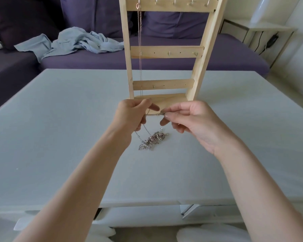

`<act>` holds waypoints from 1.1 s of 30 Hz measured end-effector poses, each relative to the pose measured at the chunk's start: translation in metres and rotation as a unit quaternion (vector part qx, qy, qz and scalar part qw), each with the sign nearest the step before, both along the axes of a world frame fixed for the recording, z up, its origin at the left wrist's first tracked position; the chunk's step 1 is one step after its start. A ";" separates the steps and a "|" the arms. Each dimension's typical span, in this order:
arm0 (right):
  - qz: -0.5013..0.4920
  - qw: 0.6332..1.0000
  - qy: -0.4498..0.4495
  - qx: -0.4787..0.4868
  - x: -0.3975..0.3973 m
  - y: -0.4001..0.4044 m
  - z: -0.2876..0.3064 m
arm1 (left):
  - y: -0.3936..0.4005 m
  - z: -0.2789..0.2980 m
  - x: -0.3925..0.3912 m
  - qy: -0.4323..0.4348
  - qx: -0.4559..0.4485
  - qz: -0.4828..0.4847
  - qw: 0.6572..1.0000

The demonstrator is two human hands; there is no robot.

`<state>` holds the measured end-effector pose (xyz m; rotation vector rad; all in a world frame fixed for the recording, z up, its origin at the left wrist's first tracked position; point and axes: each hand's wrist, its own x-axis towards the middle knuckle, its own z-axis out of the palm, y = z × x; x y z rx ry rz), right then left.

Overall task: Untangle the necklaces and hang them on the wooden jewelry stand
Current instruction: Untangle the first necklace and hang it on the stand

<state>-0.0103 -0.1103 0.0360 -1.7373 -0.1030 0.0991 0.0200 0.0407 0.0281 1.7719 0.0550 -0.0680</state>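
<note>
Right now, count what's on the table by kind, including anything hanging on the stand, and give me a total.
Wooden jewelry stand: 1
Rose-gold necklace hanging on the stand: 1
Silver chain pinched between the left hand and the right hand: 1
Tangled silver jewelry heap on the table: 1, separate pieces cannot be told
Total: 4

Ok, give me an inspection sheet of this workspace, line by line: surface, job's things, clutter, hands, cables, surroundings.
Surface: pale grey table, the stand at its far side.
Job's things: wooden jewelry stand upright, with one rose-gold necklace hanging from a top hook; silver tangle lying on the table; a thin silver chain runs up from it, stretched between both hands.
Clutter: nothing seen on the table.
Hands: left hand and right hand each pinch the chain, raised above the tangle.
Cables: a dark cable hangs by the white side table.
Surroundings: purple sofa with a crumpled light blue cloth.
</note>
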 end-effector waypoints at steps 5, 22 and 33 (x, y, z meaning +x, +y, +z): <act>-0.047 0.998 0.025 0.014 0.003 -0.005 0.000 | 0.000 0.000 -0.001 0.037 -0.021 -0.045 0.998; -0.141 0.980 0.067 0.126 0.005 -0.006 0.000 | -0.001 0.001 -0.006 0.077 -0.016 -0.186 0.979; -0.231 0.939 0.033 0.252 0.008 -0.009 0.002 | 0.003 0.001 -0.002 0.112 -0.114 -0.147 0.976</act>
